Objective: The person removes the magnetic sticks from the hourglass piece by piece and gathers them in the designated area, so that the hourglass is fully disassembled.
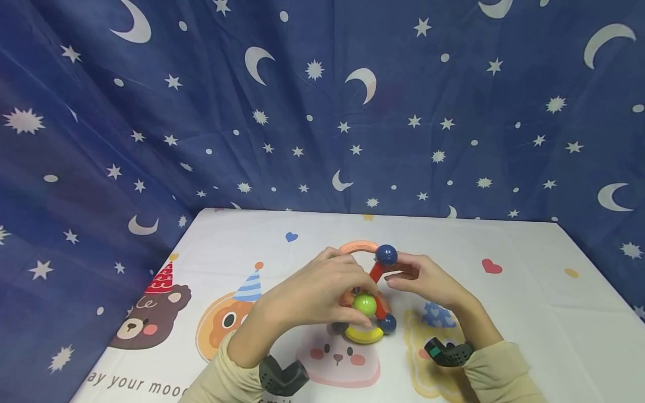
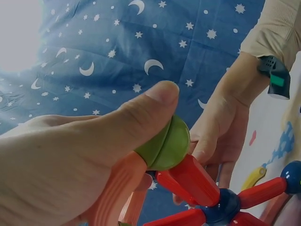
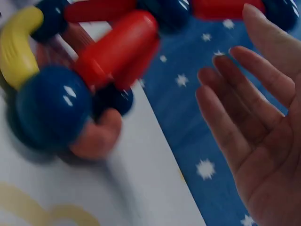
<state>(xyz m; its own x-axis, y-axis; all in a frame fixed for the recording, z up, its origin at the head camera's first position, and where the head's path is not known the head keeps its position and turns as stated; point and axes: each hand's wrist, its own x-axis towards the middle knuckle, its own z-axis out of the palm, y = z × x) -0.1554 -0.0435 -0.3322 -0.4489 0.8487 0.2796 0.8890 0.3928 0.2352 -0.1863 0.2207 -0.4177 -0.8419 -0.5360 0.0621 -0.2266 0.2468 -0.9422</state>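
Note:
A magnetic ball-and-rod structure stands on the printed tablecloth, with red rods point(image 2: 194, 181), blue balls point(image 1: 386, 254), a yellow curved rod point(image 1: 364, 334) at its base and a peach curved rod point(image 1: 359, 246) on top. My left hand point(image 1: 322, 288) grips the green ball point(image 1: 364, 304) on its near side, the thumb lying across it in the left wrist view. Part of the structure is hidden behind this hand. My right hand point(image 1: 428, 279) is at the structure's upper right, fingers extended. In the right wrist view its thumb tip overlaps a red rod point(image 3: 221, 8) beside a blue ball.
The white tablecloth point(image 1: 544, 280) carries printed animals, hearts and lettering. A dark blue curtain point(image 1: 322, 112) with moons and stars hangs behind the table and along its left side. Each wrist wears a small black device point(image 1: 283, 378).

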